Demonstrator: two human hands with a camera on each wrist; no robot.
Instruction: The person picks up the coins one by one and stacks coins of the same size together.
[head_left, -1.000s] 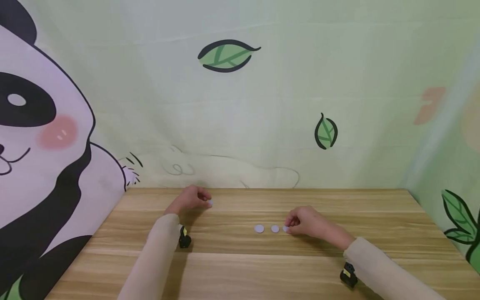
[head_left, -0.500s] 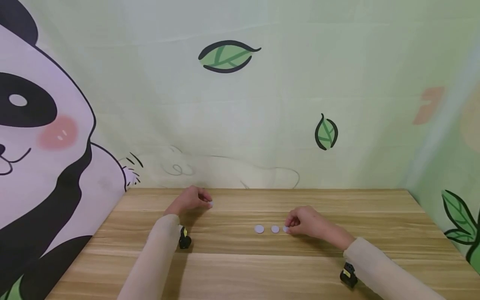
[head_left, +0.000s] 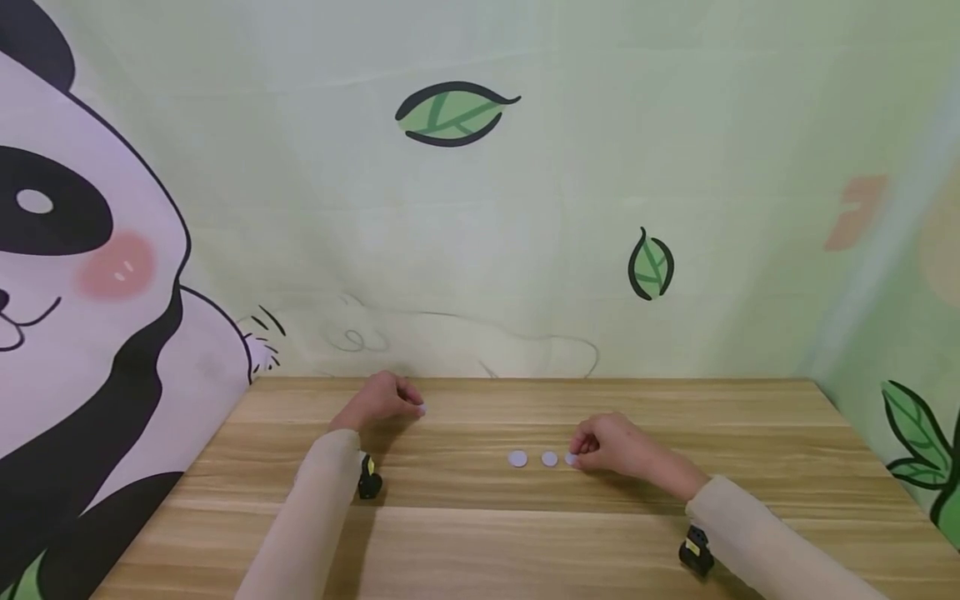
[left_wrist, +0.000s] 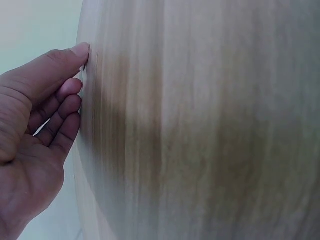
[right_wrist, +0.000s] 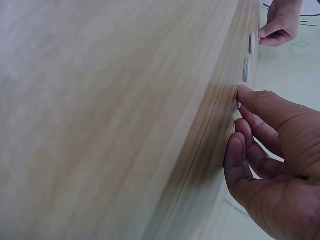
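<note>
Two flat white discs lie side by side on the wooden table: a larger disc (head_left: 517, 458) and a smaller disc (head_left: 550, 459). Just to their right, my right hand (head_left: 617, 443) pinches a third white disc (head_left: 572, 459) between thumb and fingers at the tabletop. Farther back on the left, my left hand (head_left: 384, 397) holds another small white disc (head_left: 423, 409) by its edge, low over the wood. From the right wrist, the larger disc (right_wrist: 252, 43) appears edge-on with some thickness. Fingers mostly hide both held discs in the wrist views.
The wood-grain table (head_left: 480, 550) reaches back to a pale green cloth (head_left: 480, 250) printed with a panda (head_left: 90, 192) and leaves. A black device (head_left: 696, 552) sits at the right wrist, and a similar device (head_left: 368, 479) at the left.
</note>
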